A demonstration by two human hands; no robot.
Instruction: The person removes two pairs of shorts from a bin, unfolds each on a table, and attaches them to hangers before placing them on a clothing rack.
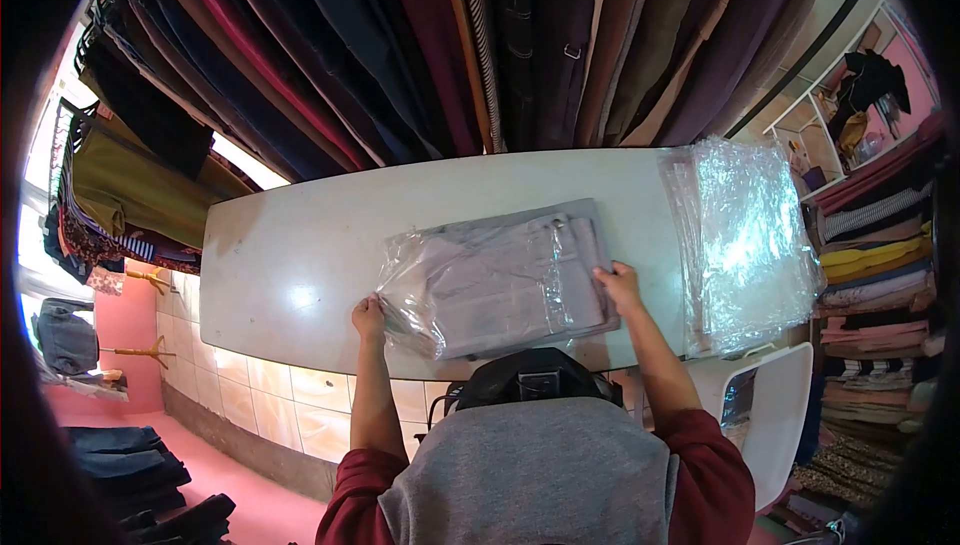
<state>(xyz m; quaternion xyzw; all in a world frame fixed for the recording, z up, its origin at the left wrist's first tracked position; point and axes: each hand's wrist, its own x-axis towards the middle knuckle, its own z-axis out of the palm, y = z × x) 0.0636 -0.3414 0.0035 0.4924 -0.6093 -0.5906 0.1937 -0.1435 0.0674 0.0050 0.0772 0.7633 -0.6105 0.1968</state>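
A folded grey-mauve garment (500,270) lies on the white table in front of me. A clear plastic bag (415,290) covers much of it, with its crinkled end past the garment's left side. At the right, the fabric edges show beyond the plastic. My left hand (368,315) is closed in a pinch on the bag's lower left end. On the opposite side, my right hand (620,288) grips the garment's right edge between thumb and fingers.
Shiny clear plastic bags (745,245) are stacked at the table's (290,245) right end. Garments on hangers (400,45) line the far side. Folded clothes (875,275) fill a shelf at right. A white chair (785,415) stands by the near right edge.
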